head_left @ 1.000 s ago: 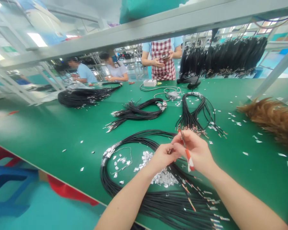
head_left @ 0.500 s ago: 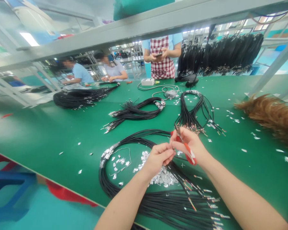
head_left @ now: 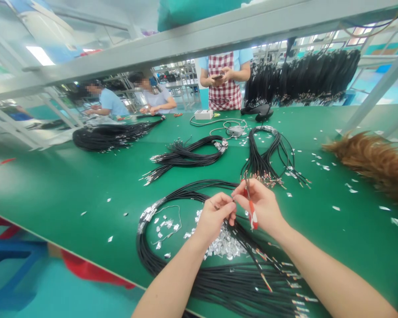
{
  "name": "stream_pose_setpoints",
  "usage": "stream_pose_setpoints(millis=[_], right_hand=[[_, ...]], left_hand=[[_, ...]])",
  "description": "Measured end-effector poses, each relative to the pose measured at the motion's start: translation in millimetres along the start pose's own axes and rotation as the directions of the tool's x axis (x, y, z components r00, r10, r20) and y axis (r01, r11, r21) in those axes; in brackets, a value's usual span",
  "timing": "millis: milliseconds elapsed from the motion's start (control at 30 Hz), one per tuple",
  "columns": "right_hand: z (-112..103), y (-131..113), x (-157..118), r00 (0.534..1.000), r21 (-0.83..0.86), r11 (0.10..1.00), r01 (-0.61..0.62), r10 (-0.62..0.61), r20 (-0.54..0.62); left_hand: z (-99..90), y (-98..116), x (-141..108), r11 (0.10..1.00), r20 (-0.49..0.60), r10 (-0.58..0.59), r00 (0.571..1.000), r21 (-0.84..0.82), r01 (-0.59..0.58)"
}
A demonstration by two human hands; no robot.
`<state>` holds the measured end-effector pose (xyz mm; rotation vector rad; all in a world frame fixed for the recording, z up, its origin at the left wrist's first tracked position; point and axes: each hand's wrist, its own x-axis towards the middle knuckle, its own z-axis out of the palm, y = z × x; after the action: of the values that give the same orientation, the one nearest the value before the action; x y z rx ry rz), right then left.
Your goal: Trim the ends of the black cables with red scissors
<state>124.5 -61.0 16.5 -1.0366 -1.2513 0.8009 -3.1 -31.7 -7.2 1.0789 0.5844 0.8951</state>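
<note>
My left hand (head_left: pixel 217 214) is closed on a thin black cable, its end pinched near the fingertips. Against it, my right hand (head_left: pixel 262 203) has thumb and forefinger together at that cable end. A pair of scissors (head_left: pixel 253 215) with red handles is tucked in the right hand, blades pointing away from me. Beneath both hands lies a coiled bundle of black cables (head_left: pixel 142 247), bound with silvery tape at its left bend. Stripped cable ends with coloured wires fan out at its right. Inside the loop sits a pile of foil scraps (head_left: pixel 227 245). The fingers partly hide the cable end.
Further cable bundles (head_left: pixel 202 152) lie beyond on the green table (head_left: pixel 96 185). A brown furry item (head_left: pixel 371 159) is at the right, a white box (head_left: pixel 203 115) at the back. A grey shelf beam (head_left: pixel 135 51) crosses overhead. A person in a checked apron (head_left: pixel 223 84) stands opposite.
My hands have shifted slightly left, fingertips still together. The scissors in my right hand have turned more upright, their red handles swinging left.
</note>
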Motion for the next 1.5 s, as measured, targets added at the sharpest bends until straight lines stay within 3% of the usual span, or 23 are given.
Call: stream_pose_setpoints(millis=[300,700,833,933,1000,1067,1133,1233,1333,1500], right_hand=[[2,0,1,1.0,0.018,1.0,0.019,-0.018,-0.019],[1,0,3,0.999,0.097,0.994,-0.045,0.044,0.008],[6,2,2,0.997,0.103,0.994,-0.042,0.049,-0.062],[9,2,2,0.996,0.076,0.995,-0.061,0.066,-0.066],[7,3,2,0.998,0.009,0.999,-0.05,0.05,-0.037],[2,5,3,1.0,-0.165,0.986,-0.004,0.006,0.012],[-5,7,4,0.993,-0.412,0.908,0.076,-0.034,0.109],[-13,8,5,0.967,-0.686,0.701,0.197,-0.023,0.254],[-14,6,5,0.955,-0.786,0.567,0.247,-0.006,0.296],[-12,3,3,0.946,-0.819,0.493,0.295,-0.028,0.323]], left_hand=[[2.5,6,-2,0.994,-0.038,-0.098,0.995,-0.051,0.096],[-7.9,6,1,0.971,0.131,-0.196,0.972,-0.112,0.211],[1.1,0,0,0.997,-0.011,-0.054,0.998,-0.06,0.054],[3.9,-3,-1,0.999,-0.127,0.042,0.991,0.022,-0.04],[1.7,-2,-1,0.998,-0.15,0.052,0.987,0.027,-0.049],[-2.8,2,0,0.999,-0.144,0.04,0.989,-0.009,-0.042],[-8.0,6,2,0.998,-0.14,0.027,0.99,-0.055,-0.035],[-13.4,10,3,0.994,-0.141,0.02,0.99,-0.102,-0.035],[-14.4,10,3,0.994,-0.132,0.026,0.991,-0.101,-0.04],[-12.7,9,2,0.998,-0.156,0.029,0.987,-0.045,-0.036]])
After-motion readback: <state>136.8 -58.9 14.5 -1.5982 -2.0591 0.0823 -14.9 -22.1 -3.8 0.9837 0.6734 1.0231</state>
